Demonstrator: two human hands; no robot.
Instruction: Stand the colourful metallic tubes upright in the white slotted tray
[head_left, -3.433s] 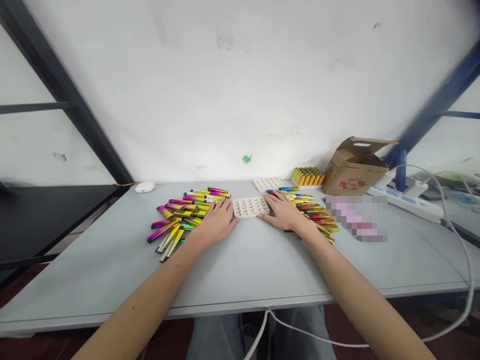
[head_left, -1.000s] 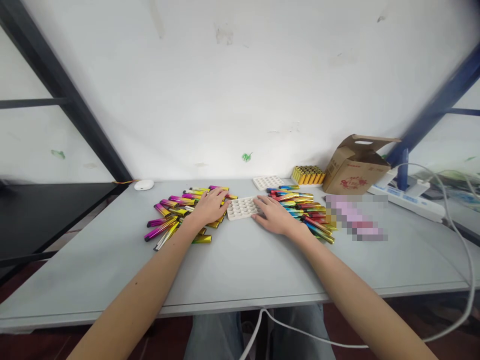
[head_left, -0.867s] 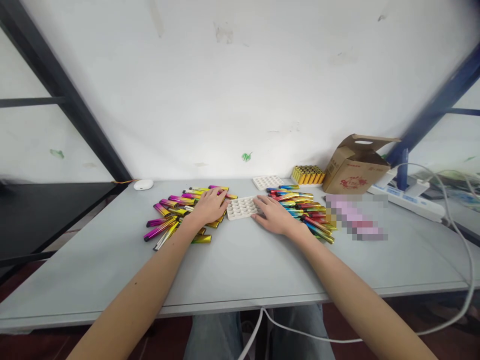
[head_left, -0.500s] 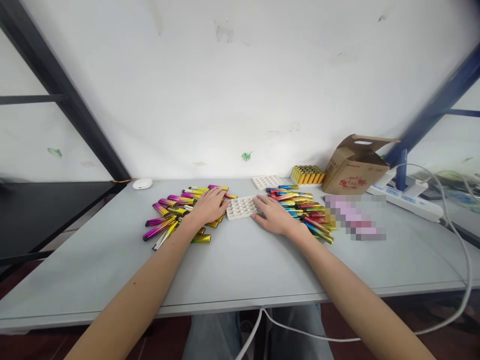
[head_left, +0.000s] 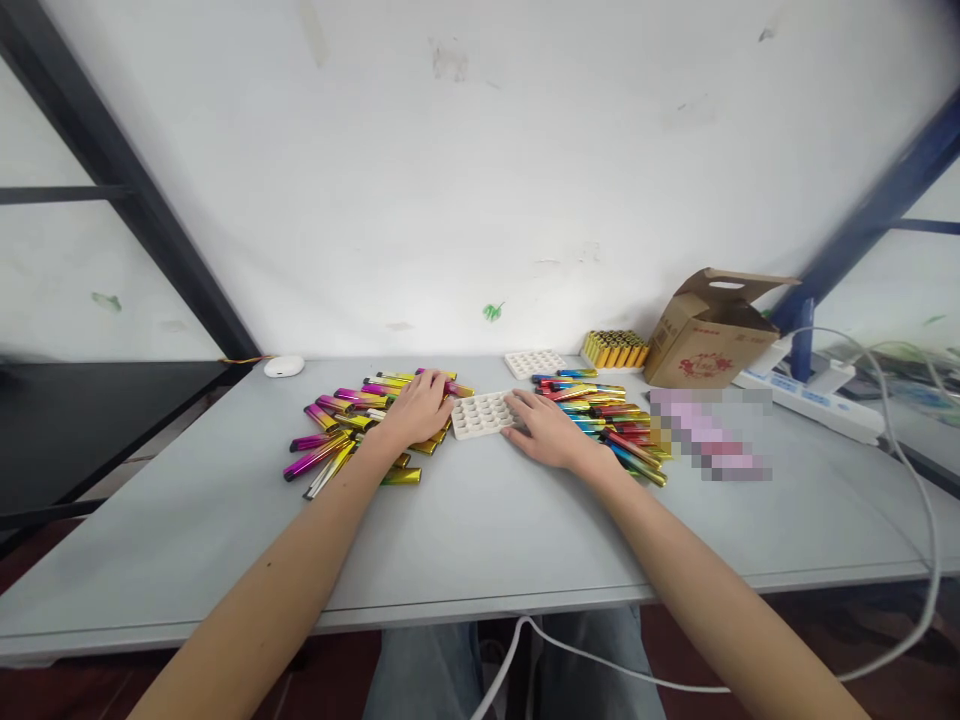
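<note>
Between my hands lies a white tray (head_left: 480,416) with rows of round holes, flat on the table. My right hand (head_left: 550,430) rests on the table with its fingers spread, fingertips touching the tray's right edge. My left hand (head_left: 415,412) lies over a pile of shiny purple and gold tubes (head_left: 321,460), fingers stretched forward and slightly bent, the thumb side near the tray's left edge. Neither hand visibly grips anything. Some tubes are hidden under the left hand. A second pile of red, blue and gold tubes (head_left: 634,456) lies just right of my right hand.
Against the wall are another holed white tray (head_left: 534,363), a tray of upright gold tubes (head_left: 616,351) and an open cardboard box (head_left: 705,350). A power strip (head_left: 825,405) with a white cable (head_left: 930,540) is at right; a small white case (head_left: 284,367) sits at left.
My left hand has shifted very slightly away from me, over the tubes. The right hand and the tray have stayed in place.
</note>
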